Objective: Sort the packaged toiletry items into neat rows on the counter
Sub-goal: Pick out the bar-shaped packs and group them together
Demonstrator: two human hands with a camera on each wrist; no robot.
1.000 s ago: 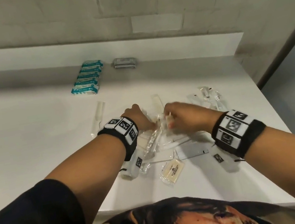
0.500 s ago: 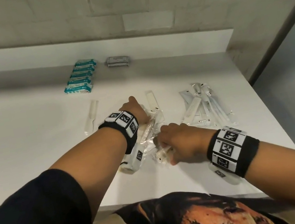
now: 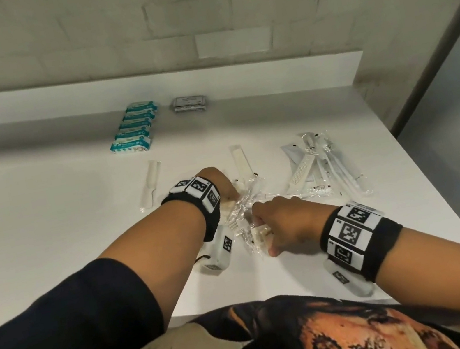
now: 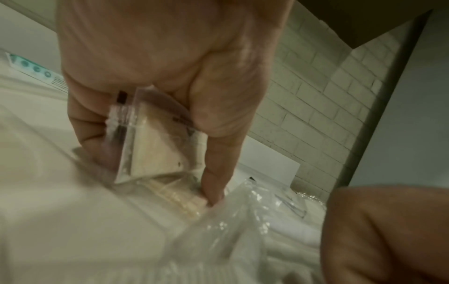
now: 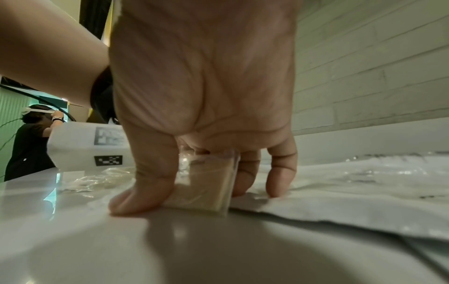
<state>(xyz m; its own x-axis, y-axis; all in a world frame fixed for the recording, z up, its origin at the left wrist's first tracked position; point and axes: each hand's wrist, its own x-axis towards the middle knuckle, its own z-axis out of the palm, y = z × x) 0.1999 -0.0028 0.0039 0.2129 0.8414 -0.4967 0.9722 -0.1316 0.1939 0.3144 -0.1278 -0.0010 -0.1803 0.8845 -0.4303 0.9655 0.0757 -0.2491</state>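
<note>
— What do we have in our hands?

— Our left hand (image 4: 170, 80) pinches a small clear-wrapped packet (image 4: 155, 151) with something cream-coloured inside, thumb on one side and fingers curled round the other, its lower edge down among the crinkled wrappers (image 3: 243, 202) on the white counter (image 3: 46, 222). Our right hand (image 5: 206, 96) grips a second cream packet (image 5: 206, 184) between thumb and fingers, standing it on edge on the counter just in front of us.

— And where are the rest of the toiletries?

— Far back by the wall we see a row of teal-and-white packs (image 3: 134, 128), overlapping one behind the other, and just beside them to the right a small stack of grey sachets (image 3: 190, 104). Nearer, one wrapped white comb (image 3: 150, 185) lies alone to the left of our left wrist, and another long white item (image 3: 241, 161) lies just beyond our left hand. To the right sits a loose heap of long clear-wrapped items (image 3: 325, 166), crossing each other rather than lined up.

— What are those exactly?

— We cannot tell through the plastic.
</note>
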